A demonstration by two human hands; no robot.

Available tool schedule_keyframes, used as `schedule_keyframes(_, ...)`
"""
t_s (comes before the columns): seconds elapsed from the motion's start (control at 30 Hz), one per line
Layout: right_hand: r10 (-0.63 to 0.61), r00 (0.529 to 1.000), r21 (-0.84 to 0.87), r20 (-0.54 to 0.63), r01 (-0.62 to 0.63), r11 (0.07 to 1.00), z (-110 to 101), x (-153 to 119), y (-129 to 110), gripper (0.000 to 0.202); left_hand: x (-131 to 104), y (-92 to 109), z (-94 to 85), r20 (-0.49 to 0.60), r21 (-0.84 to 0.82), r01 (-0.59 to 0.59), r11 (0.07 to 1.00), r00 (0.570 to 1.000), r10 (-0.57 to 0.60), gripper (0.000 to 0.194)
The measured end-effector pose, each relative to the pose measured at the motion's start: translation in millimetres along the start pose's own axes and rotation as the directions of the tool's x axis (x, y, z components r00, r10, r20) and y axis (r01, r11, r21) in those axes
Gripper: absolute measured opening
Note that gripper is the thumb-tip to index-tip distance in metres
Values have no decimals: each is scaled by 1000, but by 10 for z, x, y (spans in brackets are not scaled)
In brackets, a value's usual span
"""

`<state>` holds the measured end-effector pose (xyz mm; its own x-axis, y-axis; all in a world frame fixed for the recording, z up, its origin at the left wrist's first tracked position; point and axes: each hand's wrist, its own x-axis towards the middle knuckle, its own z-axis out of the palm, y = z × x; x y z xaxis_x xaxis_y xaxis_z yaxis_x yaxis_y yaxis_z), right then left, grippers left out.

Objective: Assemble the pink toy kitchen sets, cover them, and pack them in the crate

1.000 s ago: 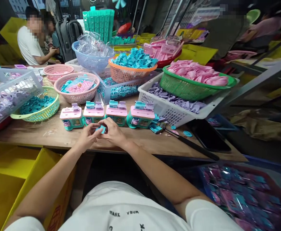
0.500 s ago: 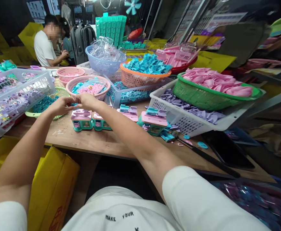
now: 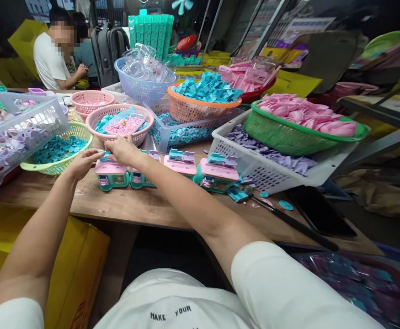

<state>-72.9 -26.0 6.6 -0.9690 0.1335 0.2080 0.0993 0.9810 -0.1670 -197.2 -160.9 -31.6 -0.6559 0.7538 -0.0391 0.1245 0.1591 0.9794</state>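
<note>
Both my hands are at the top of the leftmost toy house (image 3: 112, 176), which has a pink roof and teal base. Between them a small blue plastic part (image 3: 105, 156) rests at roof level. My left hand (image 3: 84, 163) pinches it from the left, with thumb and fingertips together. From above and the right, my right hand (image 3: 121, 150) presses on it with curled fingers, which partly hide it. More such toys stand in a row to the right, including a toy house (image 3: 218, 173) bearing blue and lilac parts on its roof.
Behind the row are a pink basket (image 3: 92, 125), an orange basket (image 3: 200, 106) and a green basket (image 3: 271, 132) of parts. A yellow-green basket (image 3: 54, 169) lies left. A black-handled tool (image 3: 289, 219) and a phone (image 3: 318, 212) lie right. Another person (image 3: 50, 59) sits at the back.
My hands have come down from above the toy house onto its roof, bringing the blue part there. The view has shifted slightly, and the other toys stand as before.
</note>
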Motion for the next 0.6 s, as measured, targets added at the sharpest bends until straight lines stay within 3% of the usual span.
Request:
schedule_keyframes(0.17, 36, 999, 36, 9, -36, 999, 38, 11, 37, 25, 34, -6, 7, 24, -146, 60, 987, 998, -57, 52)
schedule_keyframes(0.3, 25, 999, 99, 30, -28, 995, 54, 25, 63, 24, 38, 25, -2, 19, -89, 41, 995, 999, -39, 48)
schedule_keyframes(0.43, -45, 998, 71, -53, 49, 996, 87, -1, 63, 20, -7, 33, 24, 31, -24, 44, 999, 999, -44, 52)
schedule_keyframes(0.6, -45, 993, 85, -111, 55, 995, 91, 74, -19, 27, -70, 70, 33, 26, 50, 17, 999, 999, -18, 55)
